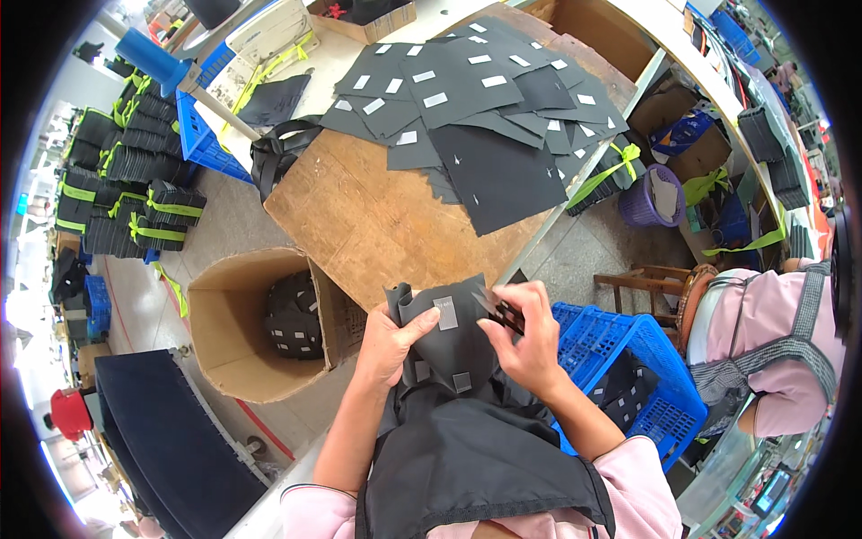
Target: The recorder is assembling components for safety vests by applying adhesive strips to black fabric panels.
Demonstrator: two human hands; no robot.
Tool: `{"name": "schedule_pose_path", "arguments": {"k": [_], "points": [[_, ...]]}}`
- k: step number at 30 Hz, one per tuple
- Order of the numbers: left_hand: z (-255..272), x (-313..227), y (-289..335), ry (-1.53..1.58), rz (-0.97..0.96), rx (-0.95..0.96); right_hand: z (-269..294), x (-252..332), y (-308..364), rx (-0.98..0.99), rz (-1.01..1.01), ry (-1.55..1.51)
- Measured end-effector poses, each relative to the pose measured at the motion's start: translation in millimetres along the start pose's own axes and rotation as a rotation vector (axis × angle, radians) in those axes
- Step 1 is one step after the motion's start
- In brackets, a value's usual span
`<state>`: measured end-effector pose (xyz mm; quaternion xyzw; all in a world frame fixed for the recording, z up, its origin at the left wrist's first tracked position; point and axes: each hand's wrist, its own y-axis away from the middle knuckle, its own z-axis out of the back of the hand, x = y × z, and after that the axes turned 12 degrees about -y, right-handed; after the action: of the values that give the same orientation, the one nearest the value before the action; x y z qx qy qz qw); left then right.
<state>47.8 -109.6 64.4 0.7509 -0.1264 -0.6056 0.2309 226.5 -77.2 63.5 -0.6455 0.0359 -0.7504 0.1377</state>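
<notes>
A dark grey fabric piece (pixel 462 341) with pale rectangular labels is held up in front of my black apron (pixel 485 458). My left hand (pixel 392 343) grips its left side, the thumb lying next to a label and the cloth folded over at that edge. On the other side, my right hand (pixel 528 337) is closed around small thread snips (pixel 505 314), dark with metal blades. The blades reach the upper right edge of the fabric; whether they touch it I cannot tell. Beyond my hands, many similar labelled fabric panels (pixel 467 81) lie overlapping on the wooden tabletop (pixel 359 216).
An open cardboard box (pixel 224 359) holding dark pieces stands left of the table. At my right is a blue plastic crate (pixel 628 346) with more pieces. Tied black bundles (pixel 162 216) are stacked far left. A purple basket (pixel 639 208) and a seated person (pixel 763 341) are on the right.
</notes>
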Motion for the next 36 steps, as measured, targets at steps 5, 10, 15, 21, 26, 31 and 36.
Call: {"name": "schedule_pose_path", "arguments": {"k": [5,10,15,21,26,31,36], "points": [[-4.7,-5.4,2.9,-0.033,0.020,0.030,12.5,-6.0,1.4,0.235,0.253,0.243],[-1.9,-6.3,3.9,-0.073,0.031,0.048,12.5,-10.9,-8.7,0.252,0.373,0.234],[-0.4,-5.7,3.9,-0.061,0.047,0.054,14.8,-8.0,-7.4,0.293,0.417,0.280],[-3.2,-8.5,3.4,-0.093,0.053,0.066,13.8,-6.5,-6.6,0.255,0.326,0.254],[14.8,-6.4,-1.5,-0.018,0.035,-0.100,17.3,-16.7,3.2,0.069,-0.048,-0.057],[27.2,-4.9,-26.8,0.163,0.013,-0.228,24.5,-35.1,32.7,0.227,-0.791,-0.645],[35.4,-14.1,-40.5,0.208,0.038,-0.271,0.2,-26.7,11.1,0.252,-0.884,-0.745]]}}
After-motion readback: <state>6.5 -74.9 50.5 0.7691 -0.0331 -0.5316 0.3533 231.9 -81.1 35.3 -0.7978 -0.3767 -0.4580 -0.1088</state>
